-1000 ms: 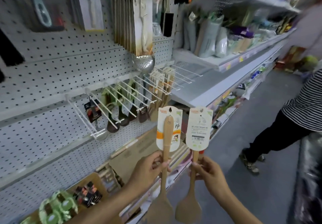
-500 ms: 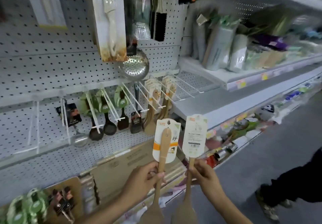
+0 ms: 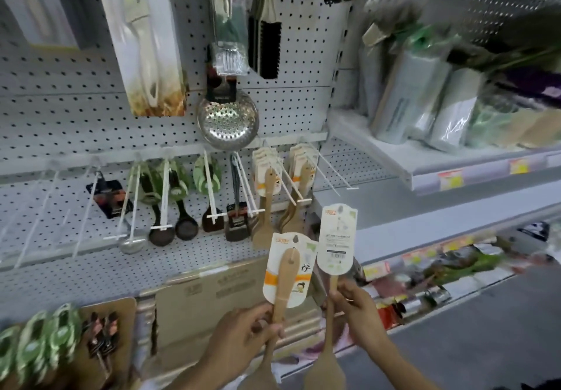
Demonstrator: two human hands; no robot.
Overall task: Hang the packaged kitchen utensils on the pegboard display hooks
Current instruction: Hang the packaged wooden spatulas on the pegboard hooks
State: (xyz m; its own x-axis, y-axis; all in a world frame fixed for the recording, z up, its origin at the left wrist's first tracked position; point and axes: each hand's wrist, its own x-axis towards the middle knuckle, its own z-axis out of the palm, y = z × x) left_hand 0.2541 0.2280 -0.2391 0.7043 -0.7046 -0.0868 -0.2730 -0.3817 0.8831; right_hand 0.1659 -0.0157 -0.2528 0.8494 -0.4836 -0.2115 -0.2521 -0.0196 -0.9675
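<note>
I hold two packaged wooden spatulas upright, blades down, in front of the pegboard (image 3: 76, 116). My left hand (image 3: 243, 332) grips the handle of the left spatula (image 3: 283, 280), whose white and orange card faces me. My right hand (image 3: 355, 307) pinches the handle of the right spatula (image 3: 335, 240), its card showing the barcode side. Both cards sit just below the white hooks (image 3: 291, 186) where matching wooden spatulas (image 3: 267, 183) hang.
Black ladles and turners (image 3: 182, 207) hang on hooks to the left, a steel skimmer (image 3: 227, 119) above them. Several bare hooks (image 3: 45, 207) stand at far left. Cardboard boxes (image 3: 212, 298) sit below. White shelves (image 3: 425, 161) with wrapped goods run along the right.
The view has turned left and closer to the pegboard. Both hands keep the spatulas upright, now nearer the spatula hooks. The person in the striped shirt is out of view.
</note>
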